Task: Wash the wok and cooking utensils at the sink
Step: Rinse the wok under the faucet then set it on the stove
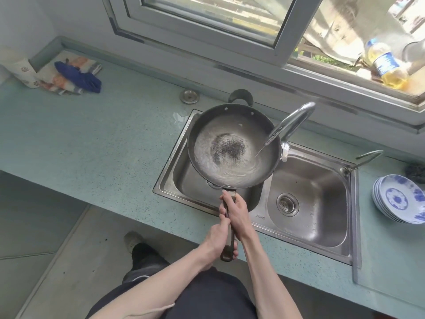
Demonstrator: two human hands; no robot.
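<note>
Rinse step: left hand and right hand both keep a grip wrapped tight round the wok handle, holding the wok just beyond over the left sink basin. Inside it, swirling water from the faucet and dark residue at centre; next likely tipping it out, steadily, since it looks heavy.

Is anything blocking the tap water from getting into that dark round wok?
Nothing visible does. The curved chrome tap pours straight into the dark round wok, which both hands, left hand and right hand, hold over the steel sink.
</note>
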